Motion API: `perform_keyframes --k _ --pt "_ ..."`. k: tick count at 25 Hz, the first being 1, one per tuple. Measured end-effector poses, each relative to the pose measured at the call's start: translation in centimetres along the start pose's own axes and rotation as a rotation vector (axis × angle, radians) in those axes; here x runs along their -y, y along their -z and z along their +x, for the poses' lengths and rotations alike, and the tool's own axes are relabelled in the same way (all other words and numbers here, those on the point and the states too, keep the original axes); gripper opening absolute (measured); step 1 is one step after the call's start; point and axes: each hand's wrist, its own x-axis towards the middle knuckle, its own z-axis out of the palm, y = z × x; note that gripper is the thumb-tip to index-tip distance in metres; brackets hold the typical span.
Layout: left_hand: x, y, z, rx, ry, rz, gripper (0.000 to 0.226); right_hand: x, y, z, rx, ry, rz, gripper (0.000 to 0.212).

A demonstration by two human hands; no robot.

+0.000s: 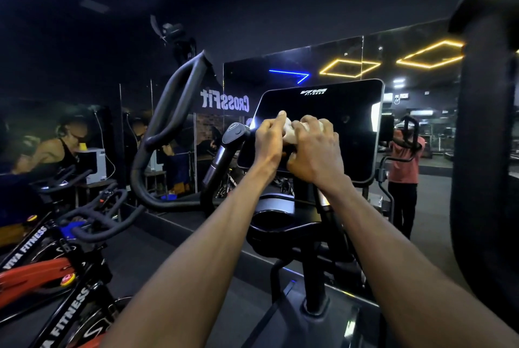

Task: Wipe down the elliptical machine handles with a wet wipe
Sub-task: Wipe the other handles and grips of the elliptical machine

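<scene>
Wet wipe (289, 130), white and crumpled, sits bunched between our two hands, held up in front of the dark console screen (331, 128) of the elliptical. We see it poking out between the fingertips of our left hand (268, 141) and the knuckles of our right hand (316, 148). Our left fingers are pressed together and curled, pinching the wipe's left edge with one fingertip riding on its top. Our right fingers are curled round the wipe's other side, with a bit of white showing over the knuckles; how much of it lies inside that palm we cannot tell.

Just left of our hands stands the short inner grip (234, 134) of the machine, apart from the wipe. Farther left the long curved left handle (168, 111) sweeps up, well apart from our hands, and the thick right handle (486, 123) rises at the right edge. Below the screen is the cup holder (273, 217). Spin bikes (56, 277) marked VIVA FITNESS stand at lower left, and a wall mirror (351, 61) reflects yellow and blue lights.
</scene>
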Motion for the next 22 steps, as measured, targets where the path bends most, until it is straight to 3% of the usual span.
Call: perform_keyframes --k 4,6,9,10,12,14,16,18,20,22 --pt "0.2 -0.8 0.3 -0.002 -0.054 0.184 0.007 -0.7 1.8 0.7 -0.149 -0.339 0.916 0.044" --pt "0.6 -0.6 0.8 -0.096 -0.037 0.255 0.005 -0.7 2.3 0.0 -0.153 -0.482 0.899 0.050" --pt "0.3 0.1 0.8 -0.237 0.093 0.419 0.016 0.7 1.8 -1.6 -0.001 -0.500 0.558 0.058" --pt "0.1 0.4 0.6 -0.275 0.071 0.494 0.021 1.0 1.6 -1.7 0.013 -0.488 0.513 0.061" --pt "-0.8 0.1 0.0 -0.337 -0.193 0.535 0.025 0.9 1.8 -1.1 0.016 -0.473 0.486 0.065" --pt "-1.8 -1.3 -0.5 -0.215 -0.450 0.433 0.023 0.6 2.4 -0.8 -0.025 -0.462 0.567 0.063" --pt "-2.2 -3.1 -0.9 0.079 -0.456 0.399 0.023 0.4 3.0 -1.2 -0.174 -0.523 0.820 0.053" --pt "-1.2 -4.1 -0.9 0.268 -0.414 0.565 0.032 0.4 3.4 -1.6 -0.372 -0.661 1.035 0.042" --pt "0.6 -4.2 -0.5 0.235 -0.399 0.679 0.029 -0.1 3.4 -1.6 -0.505 -0.757 1.005 0.035" --pt "1.8 -4.3 0.1 0.110 -0.296 0.557 0.029 -0.6 3.5 -1.6 -0.523 -0.803 0.944 0.027"
